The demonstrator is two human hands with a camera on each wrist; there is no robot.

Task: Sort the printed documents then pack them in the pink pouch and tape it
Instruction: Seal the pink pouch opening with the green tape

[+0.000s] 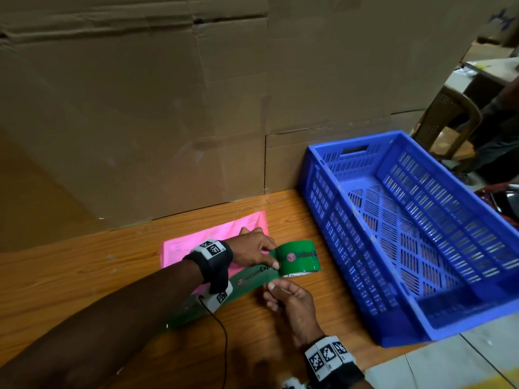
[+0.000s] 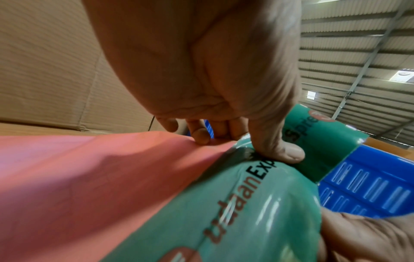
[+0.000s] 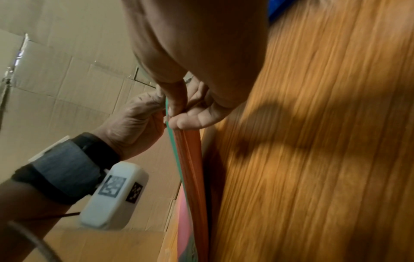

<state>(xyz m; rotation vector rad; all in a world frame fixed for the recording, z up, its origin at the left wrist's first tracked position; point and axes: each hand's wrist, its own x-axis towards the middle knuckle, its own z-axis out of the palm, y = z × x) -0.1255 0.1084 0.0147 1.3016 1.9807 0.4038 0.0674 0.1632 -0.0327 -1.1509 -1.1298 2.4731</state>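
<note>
Pink pouch (image 1: 222, 234) lay flat on the wooden table (image 1: 84, 270), far edge close to the cardboard wall (image 1: 140, 108). A strip of green printed tape (image 1: 252, 276) ran along the pouch's near edge, off the green tape roll (image 1: 299, 256), which stood on edge on the table just beside the pouch's right corner. Left hand (image 1: 252, 248) sat on the pouch with fingers bent down: the left wrist view showed the thumb (image 2: 282, 152) pressing the tape where it left the roll and the other fingertips (image 2: 200, 136) bearing on the pink surface, so it was pressing, not gripping. Right hand (image 1: 292, 299) was just in front of the roll, thumb and forefinger pinching the near edge of the tape strip; the right wrist view showed that pinch (image 3: 179, 115) on the green edge with the pouch edge just under it, though I couldn't tell whether the pouch edge was in the pinch as well. Tape was uncut, one piece with the roll. Printed documents weren't visible; couldn't tell whether they were inside the pouch. Blue perforated plastic crate (image 1: 415, 321) stood on the table to the right, near the roll but not touching it. Both wrists wore camera bands with marker tags, cable trailing from the left.
</note>
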